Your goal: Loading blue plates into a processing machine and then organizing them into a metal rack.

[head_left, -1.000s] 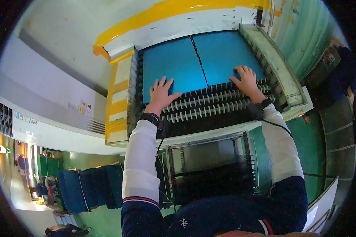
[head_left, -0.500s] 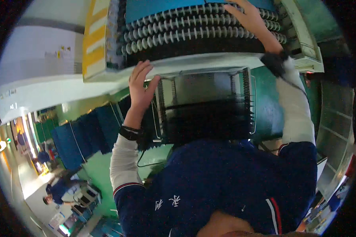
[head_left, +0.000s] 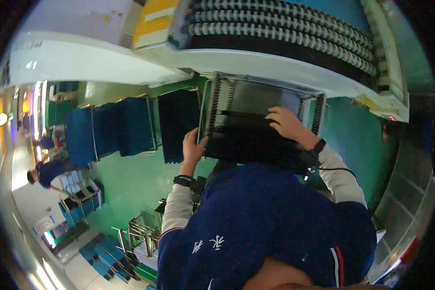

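In front of my body stands a rack (head_left: 263, 77) with toothed side rails, holding several thin black panels (head_left: 246, 145) and a grey one behind. My left hand (head_left: 192, 151) is at the rack's left side, thumb and fingers apart; whether it touches the rail is unclear. Over the black panels reaches my right hand (head_left: 292, 128), its fingers apart and slightly bent, with nothing visible in them. Beyond the rack, a roller conveyor (head_left: 280, 34) has rows of pale ringed rollers. A blue panel (head_left: 340, 12) lies at its far side.
The conveyor's white front edge (head_left: 256, 63) runs just beyond the rack. Racks of dark blue panels (head_left: 116, 128) stand on the green floor to the left. Metal frames (head_left: 142, 237) stand lower left. Another person (head_left: 53, 171) works at far left beside a loaded rack.
My right hand has come back from above the conveyor rollers to the panels in the rack. My left hand has moved lower along the rack's left side. The whole view has shifted.
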